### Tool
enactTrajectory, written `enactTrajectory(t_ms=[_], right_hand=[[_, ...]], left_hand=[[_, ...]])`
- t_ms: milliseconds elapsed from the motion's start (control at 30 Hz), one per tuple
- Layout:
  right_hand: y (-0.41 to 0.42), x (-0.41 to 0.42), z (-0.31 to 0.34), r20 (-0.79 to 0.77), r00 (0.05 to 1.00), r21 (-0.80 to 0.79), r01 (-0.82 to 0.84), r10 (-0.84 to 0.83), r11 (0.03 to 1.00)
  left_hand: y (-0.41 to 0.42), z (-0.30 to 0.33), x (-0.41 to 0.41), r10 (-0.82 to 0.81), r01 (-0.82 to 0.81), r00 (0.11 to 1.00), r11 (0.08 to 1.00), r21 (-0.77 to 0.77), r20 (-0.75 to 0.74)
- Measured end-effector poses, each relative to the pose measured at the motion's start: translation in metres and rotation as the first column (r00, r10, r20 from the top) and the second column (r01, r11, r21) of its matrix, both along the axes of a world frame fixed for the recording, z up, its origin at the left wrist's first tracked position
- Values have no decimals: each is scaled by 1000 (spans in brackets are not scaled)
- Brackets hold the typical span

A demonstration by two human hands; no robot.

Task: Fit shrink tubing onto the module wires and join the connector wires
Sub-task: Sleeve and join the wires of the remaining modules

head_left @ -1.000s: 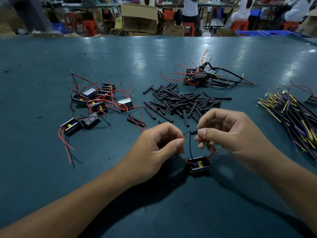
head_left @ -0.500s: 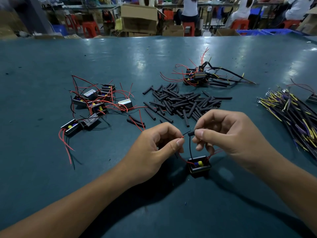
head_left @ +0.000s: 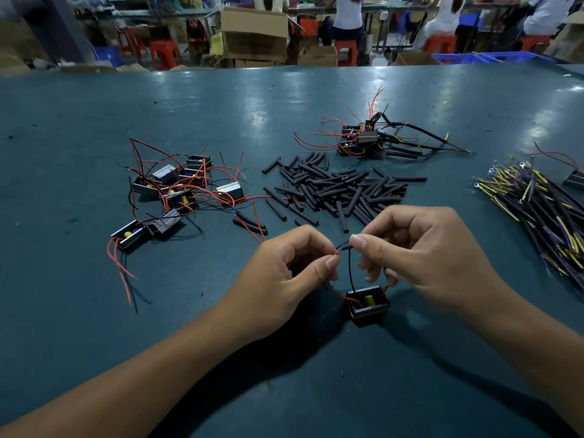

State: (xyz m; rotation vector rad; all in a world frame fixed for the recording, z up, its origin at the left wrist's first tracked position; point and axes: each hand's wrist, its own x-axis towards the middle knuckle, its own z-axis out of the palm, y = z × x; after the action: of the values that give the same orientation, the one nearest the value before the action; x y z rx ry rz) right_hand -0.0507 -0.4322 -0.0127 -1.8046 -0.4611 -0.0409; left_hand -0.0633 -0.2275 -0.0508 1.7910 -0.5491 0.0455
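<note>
A small black module (head_left: 367, 303) is seen resting on the teal table (head_left: 94, 327), just below and between the two hands. The red wire (head_left: 337, 253) of the module is pinched at its tip between thumb and forefinger of the left hand (head_left: 284, 279), whose other fingers are curled inward. A short piece of black shrink tubing (head_left: 345, 246) is pinched by the thumb and forefinger of the right hand (head_left: 420, 257), with the module's black wire (head_left: 350, 270) rising up to it. The red tip and the tubing end are held near each other, not quite touching.

Beyond the module, a loose pile of cut tubing (head_left: 338, 191) is spread on the table. To the far left of the module, a cluster of unworked modules (head_left: 177, 188) with red leads is scattered. Farther beyond the pile, a smaller heap of modules with sleeved wires (head_left: 373, 140) is laid. To the right of the module, a bundle of yellow and black connector wires (head_left: 543, 213) is stretched out. Nothing is placed between the hands and the module.
</note>
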Motion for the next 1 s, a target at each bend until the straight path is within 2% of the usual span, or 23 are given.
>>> enactTrajectory(t_ms=[333,433,567,700,833,900,1000], right_hand=[[-1,3,-2,-8,1000,-1,20,-20,1000],[-3,5,-1,-37,999,51,26,-24,998],[-7,7,0,-154,986,167,-40,66,985],[-7,8,-3,-217,964,195,-108,151,975],[-7,8,-7,-221,950,91,-207,222,974],[-6,6,-8,-188,956,-11,-232,226,973],[-4,3,-9,61,982,-302,-154,180,941]], left_hand=[[1,0,0,-7,7,1000,1000,-14,-11],[1,-1,1,-8,8,1000,1000,-13,-16],[1,-2,1,-14,13,1000,1000,-28,-22],[1,-2,1,-26,24,999,998,-64,-36],[1,-2,1,-24,19,998,995,-94,-51],[1,-3,1,-25,20,999,995,-97,-46],[1,-3,2,-23,19,999,996,-91,-41]])
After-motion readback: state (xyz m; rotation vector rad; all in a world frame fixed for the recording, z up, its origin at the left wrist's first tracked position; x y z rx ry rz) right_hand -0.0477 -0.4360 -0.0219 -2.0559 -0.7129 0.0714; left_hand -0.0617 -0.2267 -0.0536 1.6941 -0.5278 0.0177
